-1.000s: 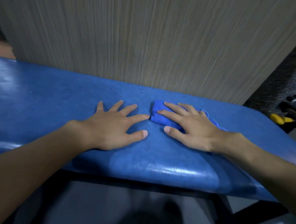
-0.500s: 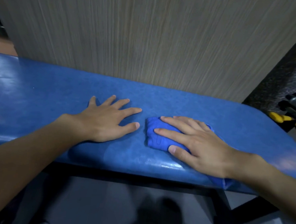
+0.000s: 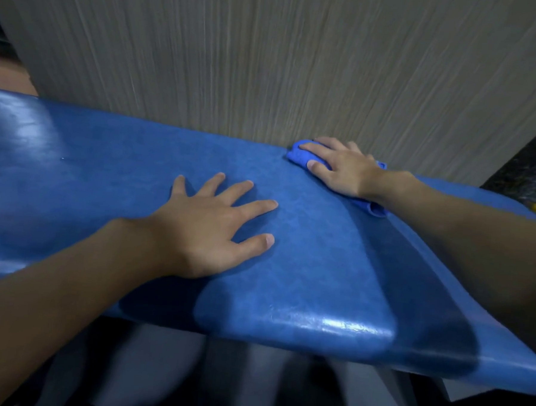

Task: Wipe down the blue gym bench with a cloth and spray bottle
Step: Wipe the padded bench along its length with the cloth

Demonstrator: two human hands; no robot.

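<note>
Head view: a blue padded tabletop [image 3: 107, 163] runs along a grey wood-grain wall [image 3: 268, 63]. The left hand [image 3: 209, 230] lies flat on it near the front edge, fingers spread, holding nothing. The right hand [image 3: 346, 169] presses a folded blue cloth [image 3: 300, 156] onto the tabletop's far edge, towards the right end, fingers laid straight over it. The cloth looks soft and light, best kept flat under the palm. No spray bottle or other container shows.

Left hand [image 3: 203, 227] laid flat on tabletop [image 3: 91, 168], near middle. Cloth [image 3: 300, 156] placed at far edge of tabletop, just before wall panel [image 3: 268, 63], right of and behind left hand. Right hand [image 3: 343, 169] pressed flat on cloth. Hands set apart.
</note>
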